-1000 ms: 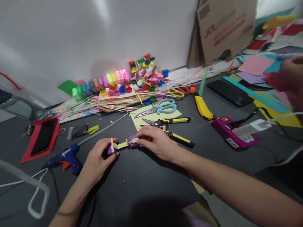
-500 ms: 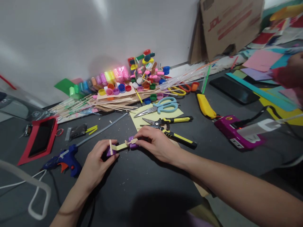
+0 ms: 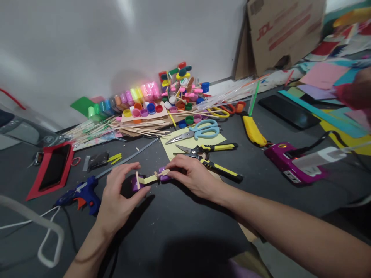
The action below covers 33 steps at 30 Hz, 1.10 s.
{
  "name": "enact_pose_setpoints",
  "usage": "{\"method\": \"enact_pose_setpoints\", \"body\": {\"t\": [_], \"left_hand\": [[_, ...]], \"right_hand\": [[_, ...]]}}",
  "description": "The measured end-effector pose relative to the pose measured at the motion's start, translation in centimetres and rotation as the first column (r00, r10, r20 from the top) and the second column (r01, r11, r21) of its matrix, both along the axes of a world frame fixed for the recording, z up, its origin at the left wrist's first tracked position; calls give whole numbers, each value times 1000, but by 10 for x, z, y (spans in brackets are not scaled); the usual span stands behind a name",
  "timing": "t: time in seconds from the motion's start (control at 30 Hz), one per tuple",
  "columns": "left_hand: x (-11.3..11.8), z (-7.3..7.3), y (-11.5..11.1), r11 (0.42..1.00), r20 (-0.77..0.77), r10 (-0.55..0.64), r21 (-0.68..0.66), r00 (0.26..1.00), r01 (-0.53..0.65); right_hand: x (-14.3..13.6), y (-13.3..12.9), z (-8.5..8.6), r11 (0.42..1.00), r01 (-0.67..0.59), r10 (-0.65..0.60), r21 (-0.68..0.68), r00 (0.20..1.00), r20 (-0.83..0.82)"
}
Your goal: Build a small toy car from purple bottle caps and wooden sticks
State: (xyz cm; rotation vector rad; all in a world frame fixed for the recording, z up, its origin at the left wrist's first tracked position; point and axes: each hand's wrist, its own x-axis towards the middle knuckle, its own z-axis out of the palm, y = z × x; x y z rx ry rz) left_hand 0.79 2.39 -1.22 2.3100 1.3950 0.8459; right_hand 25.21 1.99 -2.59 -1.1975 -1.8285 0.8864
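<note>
A small craft piece lies on the dark table: two purple parts joined by a pale yellow strip [image 3: 150, 179], with short wooden sticks across them. My left hand [image 3: 120, 189] is open around the left purple part [image 3: 135, 184], thumb and fingers spread apart from it. At the other end my right hand [image 3: 191, 173] pinches the wooden stick bit [image 3: 165, 172] on the right purple part [image 3: 162, 178]. Just behind that hand lie the black-and-yellow pruning shears [image 3: 214, 148] and blue-handled scissors [image 3: 206, 129], partly over a pale yellow sheet [image 3: 171, 148].
A blue glue gun [image 3: 87, 195] lies left of my left hand, near a phone on red paper [image 3: 34, 181]. Wooden sticks [image 3: 145, 127] and colourful caps [image 3: 151, 108] crowd the back. To the right are a yellow utility knife [image 3: 253, 131], purple power box [image 3: 290, 164] and another person's blurred hand [image 3: 362, 81].
My left hand has let go of the left purple part, its thumb and fingers spreading apart. My right hand keeps its pinch. The view has shifted slightly.
</note>
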Motion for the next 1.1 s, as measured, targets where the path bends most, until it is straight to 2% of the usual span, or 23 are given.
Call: {"method": "enact_pose_setpoints", "body": {"t": [0.1,0.2,0.27,0.53,1.1], "left_hand": [[10,13,-2,987,-175,-18,151,984,45],[23,22,-4,975,-370,-34,193,928,113],[30,24,-4,970,-435,-36,200,900,136],[43,16,1,974,-419,-10,200,908,103],[41,12,1,986,-335,-5,156,942,61]], "right_hand": [[0,0,0,1000,-5,5,0,1000,3],[0,1,-2,1000,-4,4,4,1000,2],[0,1,-2,1000,-3,3,4,1000,2],[-1,0,-1,1000,-4,4,-2,1000,0],[-4,0,-4,1000,10,-11,-5,997,-82]]}}
